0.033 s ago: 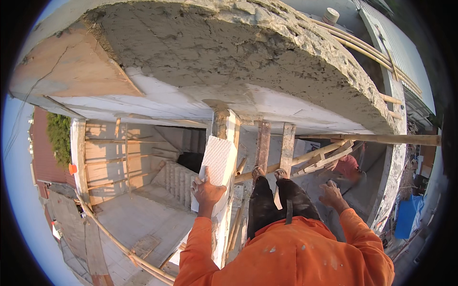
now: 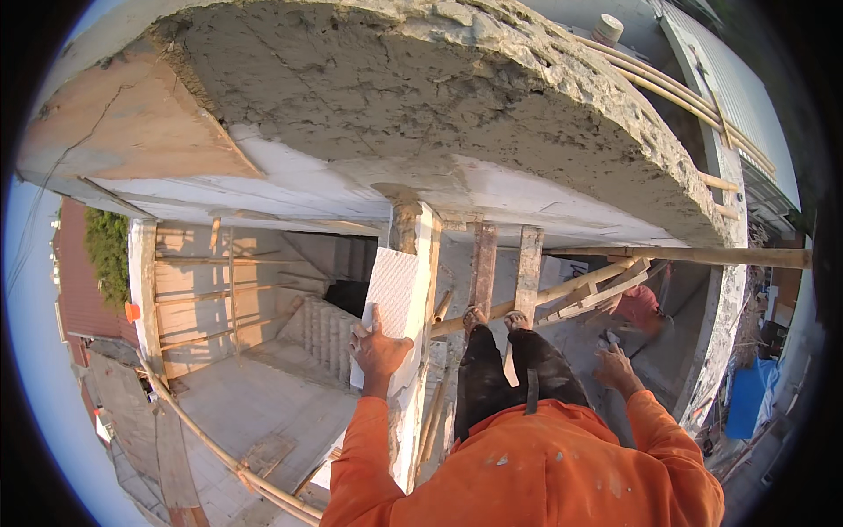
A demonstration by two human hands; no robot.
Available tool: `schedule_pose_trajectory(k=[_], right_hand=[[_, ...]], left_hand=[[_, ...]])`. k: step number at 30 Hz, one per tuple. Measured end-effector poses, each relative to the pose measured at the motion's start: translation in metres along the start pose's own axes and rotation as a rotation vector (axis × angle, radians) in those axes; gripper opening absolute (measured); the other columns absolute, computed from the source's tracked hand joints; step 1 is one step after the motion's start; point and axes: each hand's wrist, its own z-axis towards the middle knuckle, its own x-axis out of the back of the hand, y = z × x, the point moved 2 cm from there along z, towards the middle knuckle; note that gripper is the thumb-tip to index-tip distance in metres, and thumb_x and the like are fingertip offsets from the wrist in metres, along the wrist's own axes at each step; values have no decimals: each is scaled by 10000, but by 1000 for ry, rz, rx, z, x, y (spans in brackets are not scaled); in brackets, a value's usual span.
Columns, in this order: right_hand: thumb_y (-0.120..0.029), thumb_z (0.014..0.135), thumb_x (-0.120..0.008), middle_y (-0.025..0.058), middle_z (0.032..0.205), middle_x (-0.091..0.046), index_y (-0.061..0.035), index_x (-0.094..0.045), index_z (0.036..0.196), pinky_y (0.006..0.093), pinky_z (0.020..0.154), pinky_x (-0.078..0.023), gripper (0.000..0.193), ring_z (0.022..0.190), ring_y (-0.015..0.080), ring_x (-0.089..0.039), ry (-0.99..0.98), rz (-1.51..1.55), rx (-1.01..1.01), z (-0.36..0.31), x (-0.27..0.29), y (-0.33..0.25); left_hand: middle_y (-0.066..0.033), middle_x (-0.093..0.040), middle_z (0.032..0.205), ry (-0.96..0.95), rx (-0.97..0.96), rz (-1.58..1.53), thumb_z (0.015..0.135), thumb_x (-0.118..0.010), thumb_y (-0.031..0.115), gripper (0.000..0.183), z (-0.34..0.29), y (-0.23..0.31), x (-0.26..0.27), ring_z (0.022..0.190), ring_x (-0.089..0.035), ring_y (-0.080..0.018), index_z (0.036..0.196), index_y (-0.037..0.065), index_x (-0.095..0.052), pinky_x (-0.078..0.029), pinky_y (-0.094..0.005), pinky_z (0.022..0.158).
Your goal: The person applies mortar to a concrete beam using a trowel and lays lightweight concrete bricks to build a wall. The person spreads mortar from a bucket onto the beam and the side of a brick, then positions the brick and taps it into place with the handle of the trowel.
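My left hand (image 2: 379,351) grips a pale rectangular block (image 2: 395,277) with a ridged face, fingers and thumb spread across its side. The block stands on end against the narrow top of a white wall (image 2: 406,413). Its lower part is partly hidden by the hand. To the right of my legs, my right hand (image 2: 618,372) is closed, with a small greyish thing (image 2: 608,337) showing at its fingertips, too small to name. In front of me rises a wall with rough wet-looking grey mortar (image 2: 421,97) above white blocks.
My bare feet rest on two narrow planks (image 2: 529,272), high above a floor. Bamboo poles (image 2: 676,256) cross at the right. Below them a person in a reddish top (image 2: 637,305) bends over. Bamboo scaffolding (image 2: 233,285) and a stair flight (image 2: 323,342) lie at left.
The block and my left hand have shifted slightly left and up. My right hand has turned a little, and the greyish thing now shows at its fingertips.
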Motion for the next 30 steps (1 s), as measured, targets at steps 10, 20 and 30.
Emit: schedule_pose_trajectory(k=[10, 20, 30], right_hand=[[-220, 742, -713, 196, 1255, -498, -62, -613, 1212, 380, 1035, -416, 506, 1182, 361, -516, -51, 177, -278, -74, -85, 80], [-219, 743, -727, 190, 1188, -551, -67, -632, 1159, 384, 1016, -423, 452, 1163, 338, -520, 42, 238, -326, -89, -107, 98], [-251, 747, -739, 184, 1213, -567, -86, -646, 1131, 374, 1036, -401, 428, 1202, 331, -495, 36, 254, -305, -71, -124, 117]], left_hand=[[-198, -405, 1219, 250, 6, -187, 557, -755, 353, 960, 78, 20, 3, 1070, -462, -404, 1438, 223, -398, -387, -517, 945], [-190, -424, 1222, 289, -6, -77, 574, -740, 369, 915, 116, 44, -4, 1075, -467, -392, 1423, 247, -419, -381, -504, 931], [-233, -363, 1324, 248, 5, -89, 599, -733, 369, 914, 131, 56, -1, 1180, -411, -409, 1439, 220, -408, -321, -511, 1007]])
